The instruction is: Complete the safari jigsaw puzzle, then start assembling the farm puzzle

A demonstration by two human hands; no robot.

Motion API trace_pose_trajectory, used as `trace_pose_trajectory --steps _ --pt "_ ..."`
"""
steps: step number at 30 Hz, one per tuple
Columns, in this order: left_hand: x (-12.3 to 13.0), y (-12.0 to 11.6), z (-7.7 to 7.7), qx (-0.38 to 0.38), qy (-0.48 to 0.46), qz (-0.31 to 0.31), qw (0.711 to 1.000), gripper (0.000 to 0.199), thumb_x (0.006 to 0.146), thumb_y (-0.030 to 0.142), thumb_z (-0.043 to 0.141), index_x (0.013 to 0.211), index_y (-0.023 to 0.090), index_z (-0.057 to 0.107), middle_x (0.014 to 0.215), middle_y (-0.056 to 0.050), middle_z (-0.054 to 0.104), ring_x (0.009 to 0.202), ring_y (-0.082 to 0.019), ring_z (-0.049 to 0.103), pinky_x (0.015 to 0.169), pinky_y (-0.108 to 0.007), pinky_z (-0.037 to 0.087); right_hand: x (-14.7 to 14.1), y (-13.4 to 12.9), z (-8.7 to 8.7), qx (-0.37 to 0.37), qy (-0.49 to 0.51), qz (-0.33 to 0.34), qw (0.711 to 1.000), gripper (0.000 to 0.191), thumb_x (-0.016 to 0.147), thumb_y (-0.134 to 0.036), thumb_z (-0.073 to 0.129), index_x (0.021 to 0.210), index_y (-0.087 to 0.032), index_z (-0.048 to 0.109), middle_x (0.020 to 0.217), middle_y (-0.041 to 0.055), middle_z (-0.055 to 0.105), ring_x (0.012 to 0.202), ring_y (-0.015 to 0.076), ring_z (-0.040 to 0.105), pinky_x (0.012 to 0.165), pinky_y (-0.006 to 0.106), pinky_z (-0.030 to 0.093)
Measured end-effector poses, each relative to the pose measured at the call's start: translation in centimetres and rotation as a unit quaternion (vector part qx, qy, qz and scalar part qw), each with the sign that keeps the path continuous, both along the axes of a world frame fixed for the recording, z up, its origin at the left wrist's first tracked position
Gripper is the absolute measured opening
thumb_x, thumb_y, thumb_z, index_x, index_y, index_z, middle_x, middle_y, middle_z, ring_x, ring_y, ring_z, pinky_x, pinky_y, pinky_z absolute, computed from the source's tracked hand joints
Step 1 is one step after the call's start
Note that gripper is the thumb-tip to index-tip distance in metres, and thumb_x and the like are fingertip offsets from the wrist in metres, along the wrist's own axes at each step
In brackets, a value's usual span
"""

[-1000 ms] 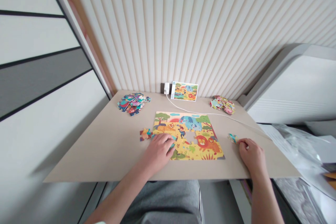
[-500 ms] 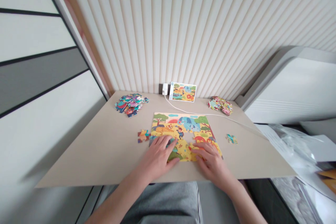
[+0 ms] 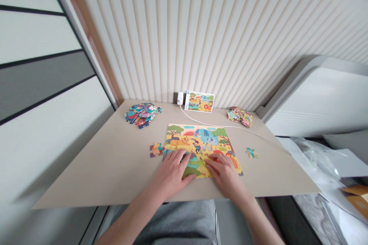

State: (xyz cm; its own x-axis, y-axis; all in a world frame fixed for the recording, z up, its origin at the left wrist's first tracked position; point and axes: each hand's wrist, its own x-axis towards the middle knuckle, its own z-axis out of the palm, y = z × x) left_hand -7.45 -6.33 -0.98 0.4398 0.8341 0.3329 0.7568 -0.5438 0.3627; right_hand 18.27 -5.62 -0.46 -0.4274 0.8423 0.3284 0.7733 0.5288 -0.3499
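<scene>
A nearly assembled animal jigsaw puzzle lies flat on the table, with a small gap right of its middle. My left hand rests on the puzzle's lower left, fingers stretched out and thumb apart near the bottom edge. My right hand lies over the lower right, its fingertips touching pieces just below the gap; the fingers are extended and cover part of the picture. One loose puzzle piece sits at the puzzle's left edge, and another loose piece lies apart on the right.
A picture card leans against the ribbed wall beside a white charger, whose cable runs right behind the puzzle. Piles of pieces lie at the back left and back right. Clear plastic wrapping lies beyond the table's right edge.
My right hand has shifted slightly left and up, its fingers closer together. The gap in the puzzle looks smaller, its lower part now filled. My left hand stays in place.
</scene>
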Motion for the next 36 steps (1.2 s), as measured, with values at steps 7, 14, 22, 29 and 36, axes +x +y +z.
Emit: trace_pose_trajectory --steps 7,14,22,29,36 --pt "0.0 -0.1 0.2 0.0 0.008 0.002 1.0 0.058 0.089 0.046 0.073 0.14 0.023 0.055 0.136 -0.013 0.059 0.127 -0.034 0.055 0.107 -0.051 0.045 0.1 2.4 0.1 -0.02 -0.002 0.003 1.0 0.028 0.103 -0.027 0.053 0.119 -0.031 0.076 0.121 0.0082 0.068 0.108 0.0256 0.064 0.096 0.044 0.053" --pt "0.1 -0.1 0.2 0.0 0.005 0.0 1.0 0.058 0.09 0.045 0.072 0.141 0.024 0.055 0.136 -0.013 0.059 0.127 -0.034 0.055 0.108 -0.051 0.045 0.4 2.7 0.1 -0.015 -0.038 -0.002 0.999 0.028 0.104 -0.026 0.053 0.119 -0.034 0.075 0.122 0.006 0.069 0.109 0.0254 0.065 0.098 0.044 0.052" --pt "0.1 -0.1 0.1 0.005 0.001 -0.001 1.0 0.058 0.09 0.046 0.072 0.141 0.025 0.056 0.135 -0.013 0.059 0.126 -0.034 0.055 0.107 -0.051 0.046 0.5 3.3 0.5 0.013 -0.074 0.017 0.997 0.025 0.102 -0.025 0.058 0.114 -0.035 0.077 0.123 0.0047 0.071 0.111 0.0261 0.066 0.098 0.045 0.05" --pt "0.2 -0.3 0.3 0.006 0.023 0.003 1.0 0.055 0.092 0.044 0.069 0.141 0.023 0.057 0.136 -0.014 0.058 0.128 -0.034 0.054 0.108 -0.052 0.045 0.6 2.8 0.8 0.029 -0.069 0.046 0.996 0.025 0.103 -0.028 0.055 0.118 -0.032 0.075 0.12 0.0061 0.073 0.11 0.0265 0.064 0.101 0.049 0.048" --pt "0.4 -0.5 0.8 0.024 0.026 -0.018 0.999 0.051 0.094 0.038 0.066 0.142 0.024 0.057 0.138 -0.012 0.061 0.13 -0.033 0.053 0.11 -0.051 0.043 0.5 1.4 0.3 0.063 -0.024 0.013 0.998 0.025 0.104 -0.025 0.05 0.108 -0.026 0.076 0.115 0.0081 0.075 0.105 0.0257 0.065 0.097 0.046 0.048"
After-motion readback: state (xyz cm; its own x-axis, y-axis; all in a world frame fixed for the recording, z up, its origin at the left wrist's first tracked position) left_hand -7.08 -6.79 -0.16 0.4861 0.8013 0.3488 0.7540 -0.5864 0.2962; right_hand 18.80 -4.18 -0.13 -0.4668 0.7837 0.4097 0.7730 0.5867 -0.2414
